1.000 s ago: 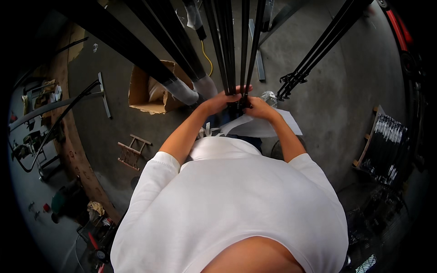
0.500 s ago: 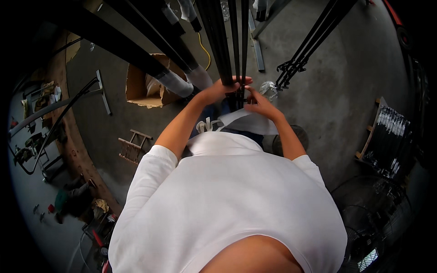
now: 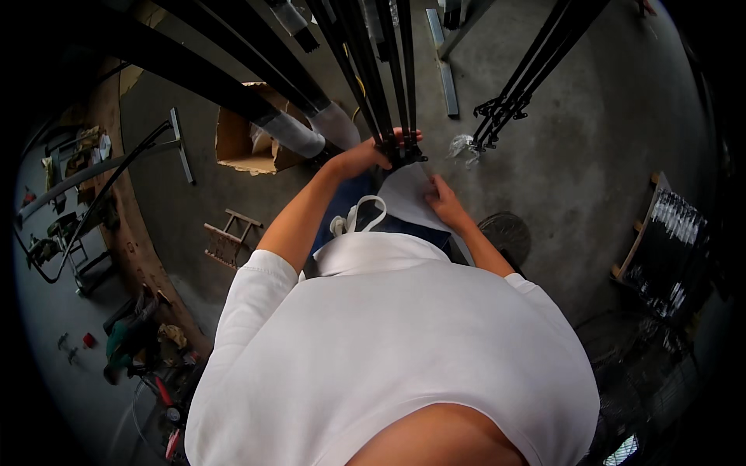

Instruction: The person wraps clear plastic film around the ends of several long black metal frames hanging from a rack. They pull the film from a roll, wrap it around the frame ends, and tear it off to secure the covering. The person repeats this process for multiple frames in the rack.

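My left hand (image 3: pixel 365 158) is closed around the lower ends of several long, thin black metal bars (image 3: pixel 400 85), which rise away toward the top of the view. Dark fittings show at the bars' ends beside my fingers. A thin white wrapping sheet (image 3: pixel 406 194) hangs just below those ends, in front of my waist. Its right edge is pinched in my right hand (image 3: pixel 446 202), a little apart from the bars. Left of my left hand, thicker black bars have whitish wrap (image 3: pixel 295 136) around their ends.
An open cardboard box (image 3: pixel 233 140) stands at left, with a small wooden stool (image 3: pixel 231 239) nearer me. More black bars (image 3: pixel 536 66) lean at right beside crumpled clear plastic (image 3: pixel 461 147). A loaded pallet (image 3: pixel 664 241) lies far right. Someone in green (image 3: pixel 120 342) is at lower left.
My right hand has moved from the bar ends down toward me, drawing the white sheet's edge. My left hand stays around the bars, which have shifted slightly left.
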`<state>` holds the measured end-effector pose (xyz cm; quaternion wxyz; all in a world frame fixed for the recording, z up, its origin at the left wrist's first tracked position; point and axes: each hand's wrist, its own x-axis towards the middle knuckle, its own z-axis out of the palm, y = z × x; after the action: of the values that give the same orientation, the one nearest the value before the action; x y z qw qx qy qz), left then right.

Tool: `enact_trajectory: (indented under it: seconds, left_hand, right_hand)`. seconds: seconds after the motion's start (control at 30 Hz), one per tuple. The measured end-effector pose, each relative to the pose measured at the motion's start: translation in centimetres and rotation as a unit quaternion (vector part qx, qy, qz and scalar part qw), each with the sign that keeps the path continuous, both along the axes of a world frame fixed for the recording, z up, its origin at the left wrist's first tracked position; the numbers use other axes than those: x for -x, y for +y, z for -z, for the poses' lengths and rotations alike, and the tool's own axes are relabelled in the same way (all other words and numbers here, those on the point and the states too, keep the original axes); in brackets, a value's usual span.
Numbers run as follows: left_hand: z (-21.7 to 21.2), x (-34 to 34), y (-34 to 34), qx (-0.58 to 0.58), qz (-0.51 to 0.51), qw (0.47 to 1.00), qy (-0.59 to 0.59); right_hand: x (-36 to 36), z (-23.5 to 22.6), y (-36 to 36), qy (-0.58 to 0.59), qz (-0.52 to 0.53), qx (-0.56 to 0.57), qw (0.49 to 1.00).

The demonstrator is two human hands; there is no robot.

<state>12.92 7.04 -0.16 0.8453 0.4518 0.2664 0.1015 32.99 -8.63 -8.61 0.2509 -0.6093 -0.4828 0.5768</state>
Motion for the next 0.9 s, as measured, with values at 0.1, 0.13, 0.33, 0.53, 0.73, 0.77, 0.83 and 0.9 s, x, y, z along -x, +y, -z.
enact_trajectory:
  seconds: [0.1, 0.13, 0.33, 0.53, 0.73, 0.77, 0.83, 0.9]
  left_hand:
    - [0.3, 0.0, 0.0, 0.008, -0.005, 1.0, 0.002]
    - [0.7, 0.1, 0.1, 0.017, -0.007, 1.0, -0.003]
    - [1.5, 1.0, 0.2, 0.051, -0.022, 0.996, 0.07]
    - [2.7, 2.6, -1.4, -0.006, -0.067, 0.996, 0.067]
    - [5.1, 3.4, -3.2, 0.164, -0.225, 0.958, 0.064]
    - [4.8, 3.2, -3.5, 0.151, -0.242, 0.954, 0.09]
    - [7.2, 3.1, -4.4, 0.064, -0.278, 0.951, 0.115]
    - [7.9, 2.6, -4.6, -0.034, -0.292, 0.944, 0.147]
  right_hand:
    - [-0.2, 1.0, 1.5, 0.003, -0.056, -0.021, 0.998]
    - [0.0, 1.4, 2.0, -0.003, -0.07, -0.038, 0.997]
    - [1.8, -1.5, 7.3, -0.229, -0.151, -0.113, 0.955]
    - [3.4, 0.9, 7.8, -0.199, -0.014, -0.155, 0.968]
    - [3.5, 2.3, 8.6, -0.139, -0.023, -0.119, 0.983]
    - [3.6, 2.2, 8.7, -0.158, -0.034, -0.118, 0.98]
    - [4.1, 2.1, 9.3, -0.193, -0.054, -0.116, 0.973]
    - [4.4, 2.1, 9.8, -0.2, -0.036, -0.089, 0.975]
